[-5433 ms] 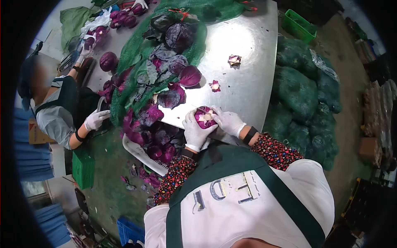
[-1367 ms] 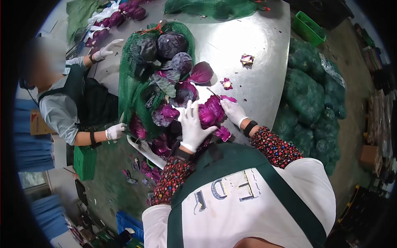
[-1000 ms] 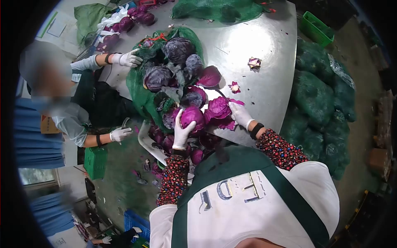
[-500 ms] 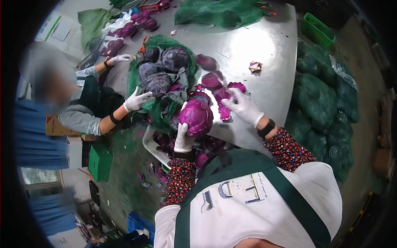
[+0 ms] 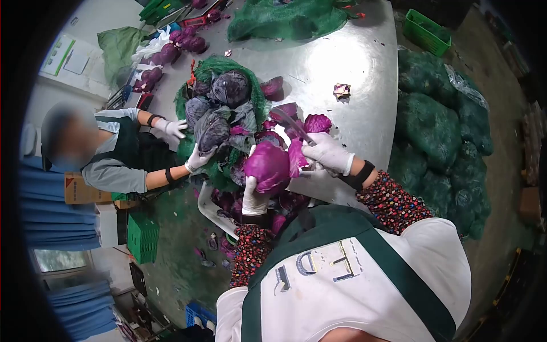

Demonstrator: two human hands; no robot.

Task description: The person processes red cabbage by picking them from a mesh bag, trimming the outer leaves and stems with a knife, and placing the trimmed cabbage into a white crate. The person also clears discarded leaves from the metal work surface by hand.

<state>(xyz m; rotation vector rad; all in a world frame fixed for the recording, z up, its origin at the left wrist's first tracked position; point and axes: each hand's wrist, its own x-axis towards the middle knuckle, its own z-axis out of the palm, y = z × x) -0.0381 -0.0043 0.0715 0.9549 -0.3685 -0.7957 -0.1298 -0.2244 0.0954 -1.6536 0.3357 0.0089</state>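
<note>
My left hand [image 5: 254, 195] cups 1 purple cabbage [image 5: 269, 166]; beside it, my right hand [image 5: 331, 154] grips what seems a knife [image 5: 294, 123].

I cup a smooth, round purple cabbage [image 5: 268, 168], with a flat, glossy silver metal table [image 5: 327, 60] at one o'clock and bulging, rough green mesh sacks [image 5: 427, 125] at three.

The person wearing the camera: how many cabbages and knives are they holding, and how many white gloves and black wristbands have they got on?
Cabbage in left hand: 1
Knife in right hand: 1
White gloves: 2
Black wristbands: 2
Total: 6
</note>
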